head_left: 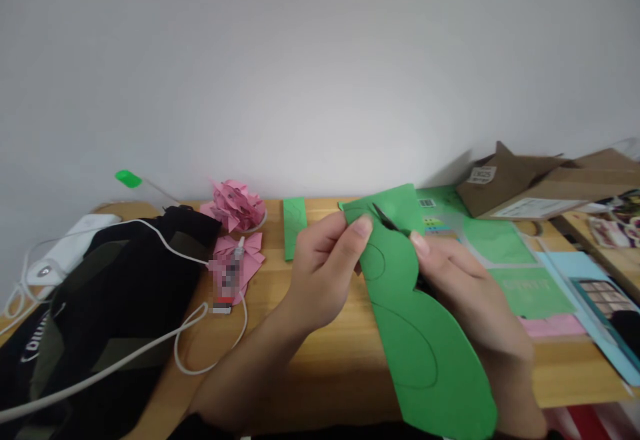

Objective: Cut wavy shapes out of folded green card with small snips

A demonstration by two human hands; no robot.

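Note:
A long sheet of green paper with drawn curved outlines hangs between my hands, its right edge cut into scallops. My left hand pinches it near the top left, thumb on the front. My right hand is closed round a pair of scissors behind the sheet's right edge. One dark scissor blade lies across the paper's upper part; the handles are mostly hidden by the paper and fingers. Left of my left hand, a small green paper strip with a pencil curve lies on the wooden table.
Pink folded-paper flowers and a glue tube are at left, by a black bag and white cables. A cardboard box, green sheets in clear packaging and a light-blue item occupy the right.

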